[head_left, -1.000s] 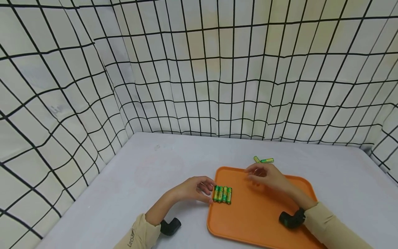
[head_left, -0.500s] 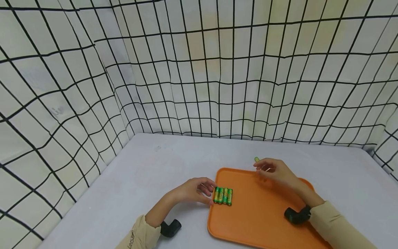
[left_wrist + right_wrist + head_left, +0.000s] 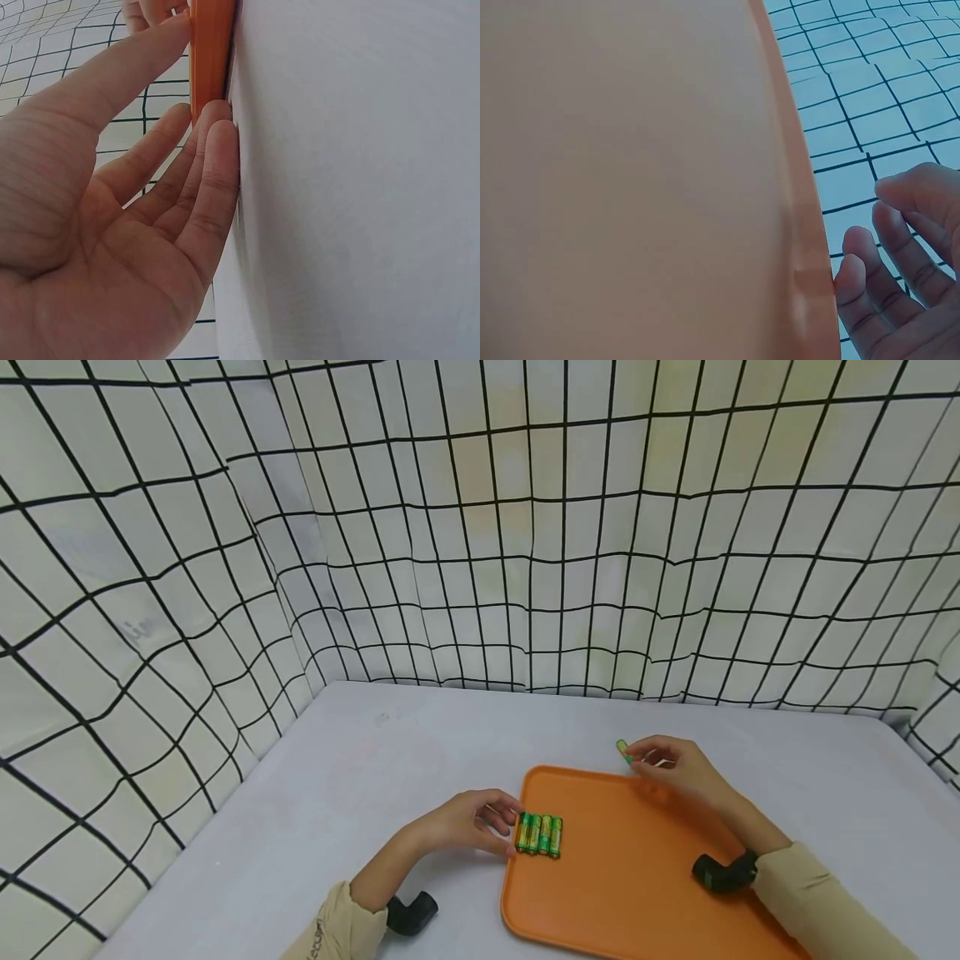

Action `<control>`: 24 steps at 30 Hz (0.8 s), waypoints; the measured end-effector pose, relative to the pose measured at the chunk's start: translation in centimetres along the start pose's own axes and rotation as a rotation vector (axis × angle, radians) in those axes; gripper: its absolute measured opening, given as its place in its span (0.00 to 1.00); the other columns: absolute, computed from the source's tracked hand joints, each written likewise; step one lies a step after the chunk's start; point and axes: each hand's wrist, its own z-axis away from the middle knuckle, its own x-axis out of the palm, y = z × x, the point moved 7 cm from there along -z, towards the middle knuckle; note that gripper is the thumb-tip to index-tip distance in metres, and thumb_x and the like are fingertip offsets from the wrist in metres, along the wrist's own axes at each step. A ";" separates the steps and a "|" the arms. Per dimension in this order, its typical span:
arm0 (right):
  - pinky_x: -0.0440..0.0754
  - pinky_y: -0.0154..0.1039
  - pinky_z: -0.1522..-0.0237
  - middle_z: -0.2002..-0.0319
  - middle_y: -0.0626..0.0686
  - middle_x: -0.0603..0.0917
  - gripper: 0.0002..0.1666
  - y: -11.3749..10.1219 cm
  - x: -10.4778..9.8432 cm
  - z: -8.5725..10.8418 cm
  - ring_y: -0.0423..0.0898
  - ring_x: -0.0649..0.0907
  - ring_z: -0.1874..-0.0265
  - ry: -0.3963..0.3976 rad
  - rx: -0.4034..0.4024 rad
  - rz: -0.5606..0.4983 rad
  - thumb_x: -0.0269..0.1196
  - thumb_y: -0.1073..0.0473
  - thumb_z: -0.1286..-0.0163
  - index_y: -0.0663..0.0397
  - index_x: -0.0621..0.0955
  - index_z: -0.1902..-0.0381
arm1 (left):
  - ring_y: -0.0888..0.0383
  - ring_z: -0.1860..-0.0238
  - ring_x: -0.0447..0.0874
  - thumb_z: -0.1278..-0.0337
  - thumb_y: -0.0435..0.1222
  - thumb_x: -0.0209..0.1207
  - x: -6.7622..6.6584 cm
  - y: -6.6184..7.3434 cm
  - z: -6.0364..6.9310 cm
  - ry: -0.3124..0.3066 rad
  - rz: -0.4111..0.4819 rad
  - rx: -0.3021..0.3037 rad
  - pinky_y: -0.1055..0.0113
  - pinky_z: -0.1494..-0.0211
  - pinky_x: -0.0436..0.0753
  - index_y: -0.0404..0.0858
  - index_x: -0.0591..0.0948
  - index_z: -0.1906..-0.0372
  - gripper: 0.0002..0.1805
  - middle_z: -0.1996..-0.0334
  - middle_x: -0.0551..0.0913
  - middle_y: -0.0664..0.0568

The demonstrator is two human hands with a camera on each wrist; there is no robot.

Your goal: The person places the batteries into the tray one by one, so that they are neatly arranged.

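Note:
Four-sided and orange, the tray [image 3: 600, 893] lies on the white table. A row of several green-and-yellow batteries [image 3: 539, 835] sits side by side at its left edge. My left hand [image 3: 472, 820] is at that edge beside the row, thumb and fingers spread and touching the tray's rim [image 3: 210, 60]. Just beyond the far rim, my right hand [image 3: 678, 768] has loosely bent fingers beside a loose battery [image 3: 623, 748]. Whether they touch it is unclear. No battery shows between the right hand's fingers [image 3: 859, 281] in the right wrist view.
A black netting [image 3: 525, 560] over white sheeting encloses the table [image 3: 390, 743] at the back and sides. Black curved pieces [image 3: 412, 913] are worn at both wrists.
My right hand has moved right and slightly farther away, over the place of a second loose battery, which is now hidden. My left hand stays put by the battery row.

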 end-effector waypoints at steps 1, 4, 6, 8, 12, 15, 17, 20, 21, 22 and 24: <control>0.81 0.33 0.63 0.56 0.61 0.84 0.15 0.1 -0.1 -0.1 0.38 0.80 0.64 0.007 0.002 0.010 0.65 0.62 0.33 0.65 0.82 0.51 | 0.58 0.55 0.80 0.51 0.31 0.71 0.0 0.0 0.0 -0.001 0.002 0.000 0.73 0.54 0.78 0.34 0.78 0.44 0.26 0.56 0.80 0.51; 0.81 0.33 0.64 0.54 0.62 0.84 0.14 0.2 -0.4 -0.2 0.38 0.81 0.63 0.013 0.012 0.017 0.65 0.63 0.33 0.65 0.82 0.52 | 0.58 0.56 0.80 0.51 0.31 0.71 0.0 -0.1 -0.1 -0.003 0.007 -0.005 0.73 0.54 0.79 0.35 0.78 0.44 0.26 0.56 0.80 0.51; 0.81 0.34 0.66 0.53 0.63 0.83 0.15 0.2 -0.5 -0.2 0.39 0.81 0.63 0.008 0.015 0.013 0.65 0.63 0.33 0.66 0.82 0.51 | 0.58 0.55 0.80 0.51 0.31 0.71 0.0 -0.2 -0.1 -0.002 0.006 -0.008 0.73 0.54 0.79 0.35 0.78 0.44 0.26 0.56 0.80 0.51; 0.82 0.36 0.68 0.54 0.64 0.83 0.15 0.4 -0.5 -0.3 0.41 0.82 0.65 0.006 0.030 -0.003 0.65 0.63 0.33 0.66 0.82 0.51 | 0.58 0.55 0.80 0.51 0.31 0.71 0.0 -0.2 -0.1 -0.005 0.007 -0.010 0.73 0.54 0.79 0.35 0.78 0.44 0.26 0.56 0.80 0.51; 0.82 0.37 0.70 0.54 0.65 0.82 0.16 0.7 -0.8 -0.4 0.43 0.82 0.67 0.008 0.056 -0.009 0.65 0.62 0.32 0.66 0.81 0.50 | 0.58 0.55 0.80 0.50 0.31 0.71 0.1 -0.2 0.0 -0.006 0.005 -0.010 0.73 0.54 0.79 0.35 0.78 0.44 0.26 0.56 0.80 0.51; 0.81 0.36 0.71 0.52 0.65 0.82 0.16 1.0 -1.1 -0.6 0.41 0.81 0.66 0.018 0.072 0.014 0.65 0.62 0.32 0.66 0.81 0.50 | 0.58 0.55 0.80 0.50 0.31 0.71 0.1 -0.1 0.0 -0.004 0.006 -0.012 0.73 0.54 0.79 0.35 0.78 0.44 0.26 0.56 0.80 0.50; 0.81 0.36 0.71 0.52 0.65 0.82 0.16 1.2 -1.4 -0.7 0.41 0.80 0.64 0.033 0.084 0.039 0.64 0.62 0.32 0.66 0.81 0.50 | 0.58 0.56 0.80 0.50 0.31 0.71 0.1 -0.1 0.0 -0.003 0.007 -0.012 0.73 0.54 0.79 0.35 0.78 0.44 0.26 0.56 0.80 0.50; 0.80 0.35 0.68 0.52 0.64 0.82 0.15 1.6 -1.8 -0.9 0.44 0.80 0.61 0.058 0.099 0.100 0.64 0.63 0.32 0.66 0.82 0.50 | 0.58 0.56 0.80 0.51 0.31 0.71 0.1 0.0 0.1 -0.001 0.011 -0.015 0.74 0.55 0.79 0.36 0.78 0.44 0.26 0.56 0.80 0.50; 0.80 0.34 0.68 0.52 0.64 0.83 0.15 1.8 -2.0 -1.0 0.46 0.80 0.60 0.065 0.106 0.118 0.64 0.63 0.33 0.66 0.82 0.50 | 0.58 0.56 0.80 0.50 0.31 0.71 0.1 0.0 0.1 -0.001 0.014 -0.015 0.74 0.55 0.79 0.36 0.78 0.44 0.26 0.56 0.80 0.50; 0.79 0.34 0.68 0.52 0.64 0.83 0.15 1.9 -2.1 -1.1 0.49 0.80 0.59 0.068 0.115 0.130 0.64 0.64 0.33 0.66 0.82 0.50 | 0.58 0.56 0.80 0.51 0.31 0.71 0.1 0.1 0.1 -0.001 0.017 -0.015 0.74 0.55 0.79 0.35 0.78 0.44 0.26 0.56 0.80 0.50; 0.79 0.34 0.68 0.51 0.65 0.82 0.15 2.2 -2.2 -1.2 0.53 0.80 0.57 0.069 0.139 0.141 0.63 0.64 0.33 0.66 0.82 0.50 | 0.58 0.56 0.80 0.51 0.31 0.71 0.0 0.1 0.1 0.001 0.021 -0.014 0.74 0.55 0.79 0.35 0.78 0.44 0.26 0.56 0.80 0.50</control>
